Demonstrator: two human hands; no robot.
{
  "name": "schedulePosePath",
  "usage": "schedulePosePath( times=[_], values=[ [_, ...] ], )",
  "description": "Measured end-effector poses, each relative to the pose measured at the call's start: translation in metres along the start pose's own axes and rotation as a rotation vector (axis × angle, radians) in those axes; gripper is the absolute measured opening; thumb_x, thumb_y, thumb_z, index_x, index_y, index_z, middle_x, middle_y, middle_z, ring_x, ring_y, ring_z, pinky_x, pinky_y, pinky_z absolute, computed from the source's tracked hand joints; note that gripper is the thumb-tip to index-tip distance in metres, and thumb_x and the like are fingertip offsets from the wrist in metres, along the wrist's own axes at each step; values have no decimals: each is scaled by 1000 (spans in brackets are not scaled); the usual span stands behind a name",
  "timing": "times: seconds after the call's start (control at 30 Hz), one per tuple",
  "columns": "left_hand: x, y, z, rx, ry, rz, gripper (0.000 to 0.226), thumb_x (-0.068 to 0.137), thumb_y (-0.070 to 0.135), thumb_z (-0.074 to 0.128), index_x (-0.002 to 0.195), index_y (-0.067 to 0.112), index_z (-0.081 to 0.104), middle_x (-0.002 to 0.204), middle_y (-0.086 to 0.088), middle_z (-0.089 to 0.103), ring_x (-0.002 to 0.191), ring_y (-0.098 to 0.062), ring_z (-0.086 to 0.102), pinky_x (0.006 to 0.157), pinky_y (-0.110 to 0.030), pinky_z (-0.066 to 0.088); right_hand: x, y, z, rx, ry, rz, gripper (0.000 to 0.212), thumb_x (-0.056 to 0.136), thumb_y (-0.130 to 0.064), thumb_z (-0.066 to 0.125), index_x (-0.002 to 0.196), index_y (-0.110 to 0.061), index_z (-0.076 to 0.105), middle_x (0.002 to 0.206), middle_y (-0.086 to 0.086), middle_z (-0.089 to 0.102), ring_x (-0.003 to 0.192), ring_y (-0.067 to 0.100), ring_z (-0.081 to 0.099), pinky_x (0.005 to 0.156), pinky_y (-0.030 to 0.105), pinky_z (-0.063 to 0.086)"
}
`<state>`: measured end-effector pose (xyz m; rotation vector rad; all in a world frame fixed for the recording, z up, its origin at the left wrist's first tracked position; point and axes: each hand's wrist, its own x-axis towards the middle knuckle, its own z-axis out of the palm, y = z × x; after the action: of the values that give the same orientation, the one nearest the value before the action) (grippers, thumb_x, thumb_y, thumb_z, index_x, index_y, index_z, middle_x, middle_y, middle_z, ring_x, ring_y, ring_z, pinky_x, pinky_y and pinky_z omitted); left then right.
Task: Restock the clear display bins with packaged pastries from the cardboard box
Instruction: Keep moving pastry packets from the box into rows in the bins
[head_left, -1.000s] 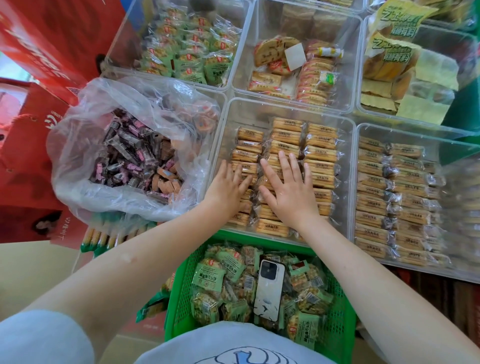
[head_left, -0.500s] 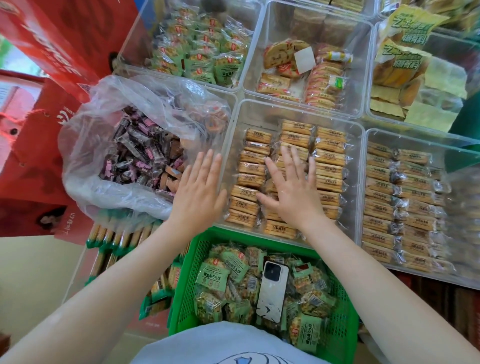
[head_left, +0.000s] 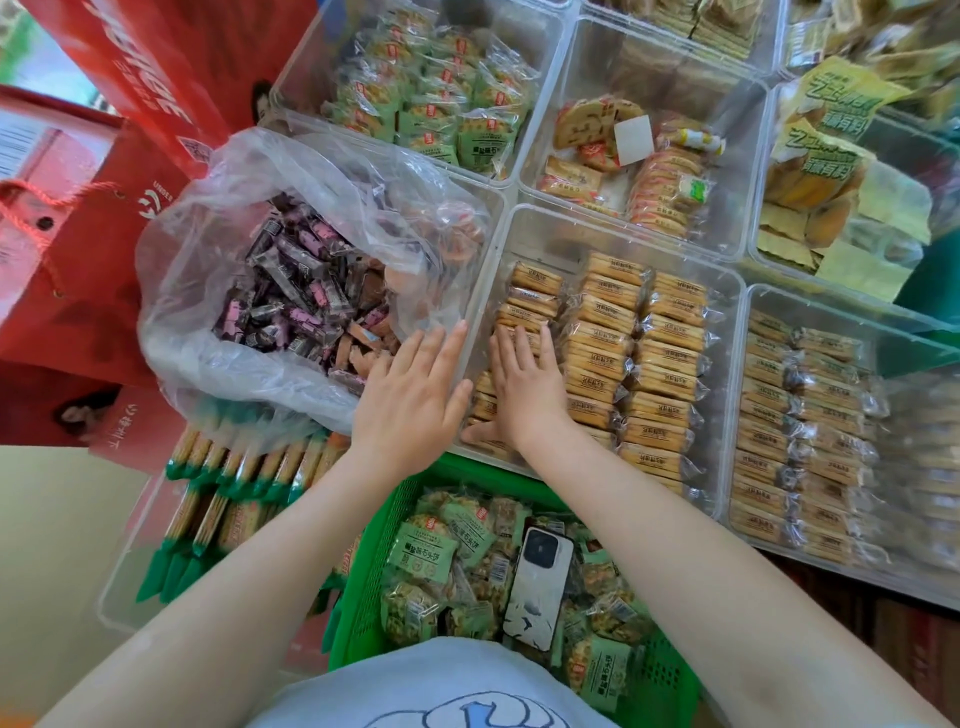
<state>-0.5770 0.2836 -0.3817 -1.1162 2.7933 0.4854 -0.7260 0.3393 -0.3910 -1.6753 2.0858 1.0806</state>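
Your right hand (head_left: 524, 387) lies flat, fingers straight and together, pressing the left column of tan pastry packets (head_left: 602, 358) in the clear bin (head_left: 545, 234) at the middle of the frame. Your left hand (head_left: 413, 400) is spread open and holds nothing, over the bin's left wall, beside the plastic bag (head_left: 234, 218) of dark wrapped sweets. You seem to be squaring the rows. No cardboard box shows; next you likely need more packets, perhaps from the green basket (head_left: 374, 545) at the bottom.
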Motion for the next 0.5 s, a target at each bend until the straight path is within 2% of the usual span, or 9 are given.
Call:
schedulePosePath(
  times=[0.17, 0.33, 0.4, 0.5],
  values=[
    [0, 0, -1, 4, -8, 4, 69, 100, 53, 6, 162, 23, 3, 162, -7, 33, 149, -28, 29, 113, -48, 32, -11, 1, 0, -75, -85, 79, 129, 75, -96, 14, 155, 1, -16, 164, 22, -17, 151, 40, -17, 117, 62, -16],
    [0, 0, -1, 0, -4, 8, 68, 101, 52, 8, 162, 22, 4, 161, -8, 36, 148, -28, 31, 112, -48, 34, -9, -2, -6, -186, -124, 78, 126, 78, -93, 11, 155, 4, -11, 164, 25, -11, 152, 42, -13, 117, 61, -14],
    [0, 0, -1, -4, -5, 8, 68, 101, 52, 8, 162, 23, 2, 161, -7, 34, 149, -28, 30, 112, -48, 34, -11, 2, -7, -157, -119, 62, 118, 83, -89, 13, 157, -1, -9, 166, 22, -9, 152, 41, -13, 118, 61, -15],
    [0, 0, -1, -3, -6, 7, 68, 101, 52, 7, 162, 23, 1, 161, -7, 35, 149, -28, 29, 113, -48, 34, -20, 10, -2, -70, -101, -38, 92, 95, -75, 14, 160, -13, -7, 168, 12, -7, 152, 38, -14, 118, 60, -16]
  ],
)
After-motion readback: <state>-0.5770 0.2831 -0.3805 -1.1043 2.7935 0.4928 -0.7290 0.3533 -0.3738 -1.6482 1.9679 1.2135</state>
